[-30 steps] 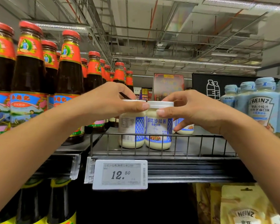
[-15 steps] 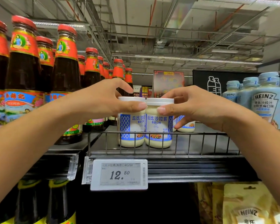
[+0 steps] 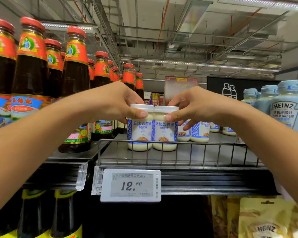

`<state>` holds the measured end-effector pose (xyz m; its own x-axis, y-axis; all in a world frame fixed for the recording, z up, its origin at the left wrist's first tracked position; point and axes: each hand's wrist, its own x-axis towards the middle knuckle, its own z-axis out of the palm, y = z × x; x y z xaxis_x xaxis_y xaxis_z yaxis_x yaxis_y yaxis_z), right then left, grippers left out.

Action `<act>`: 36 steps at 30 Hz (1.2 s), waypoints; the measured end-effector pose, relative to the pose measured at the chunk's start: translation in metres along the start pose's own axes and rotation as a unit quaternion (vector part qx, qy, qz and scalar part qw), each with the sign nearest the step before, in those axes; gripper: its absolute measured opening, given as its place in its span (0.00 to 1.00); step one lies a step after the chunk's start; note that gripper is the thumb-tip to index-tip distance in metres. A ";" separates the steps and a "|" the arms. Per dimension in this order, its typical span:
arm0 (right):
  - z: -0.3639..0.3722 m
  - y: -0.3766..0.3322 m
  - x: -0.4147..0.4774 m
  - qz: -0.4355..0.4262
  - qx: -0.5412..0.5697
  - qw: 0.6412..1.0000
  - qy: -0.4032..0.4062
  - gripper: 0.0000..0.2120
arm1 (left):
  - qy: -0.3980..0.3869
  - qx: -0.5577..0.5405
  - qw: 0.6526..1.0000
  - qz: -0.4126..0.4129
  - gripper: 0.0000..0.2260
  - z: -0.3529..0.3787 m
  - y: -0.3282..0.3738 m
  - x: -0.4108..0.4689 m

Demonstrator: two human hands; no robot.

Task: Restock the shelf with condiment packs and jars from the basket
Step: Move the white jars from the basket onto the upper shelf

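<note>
The left hand (image 3: pixel 115 103) is gripping the left jar (image 3: pixel 140 129) and the right hand (image 3: pixel 194 107) the right jar (image 3: pixel 165 130) (lids touching), both standing mid-frame on the shelf (image 3: pixel 196 157) behind its rail (image 3: pixel 205 144), above the price tag (image 3: pixel 131 185).

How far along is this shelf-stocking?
Done: white-lidded, blue-labelled jars stand further back on the grey metal shelf. In hand: the left hand grips the left front jar, the right hand the right front jar, side by side behind the wire rail. Left: bare shelf space to their right; the basket is unseen.
</note>
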<state>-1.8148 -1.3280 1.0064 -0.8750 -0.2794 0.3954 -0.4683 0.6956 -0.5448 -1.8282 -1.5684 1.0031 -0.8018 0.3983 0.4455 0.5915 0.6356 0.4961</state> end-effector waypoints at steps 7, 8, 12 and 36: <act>0.007 -0.001 0.026 0.035 -0.056 0.998 0.005 0.21 | 0.031 0.016 0.999 -0.015 0.06 0.006 -0.009 0.014; 0.008 -0.001 0.028 0.039 -0.060 0.997 0.004 0.21 | 0.032 0.019 0.999 -0.013 0.06 0.007 -0.010 0.015; 0.009 -0.003 0.032 0.047 -0.076 0.996 0.004 0.20 | 0.041 0.056 0.998 -0.012 0.08 0.010 -0.012 0.018; 0.017 -0.006 0.012 0.032 -0.085 0.994 0.057 0.30 | 0.119 0.097 0.988 -0.007 0.26 0.024 -0.024 0.006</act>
<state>-1.8250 -1.3465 1.0020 -0.8784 -0.1603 0.4503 -0.3754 0.8146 -0.4422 -1.8488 -1.5650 0.9757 -0.7540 0.2359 0.6131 0.5339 0.7638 0.3628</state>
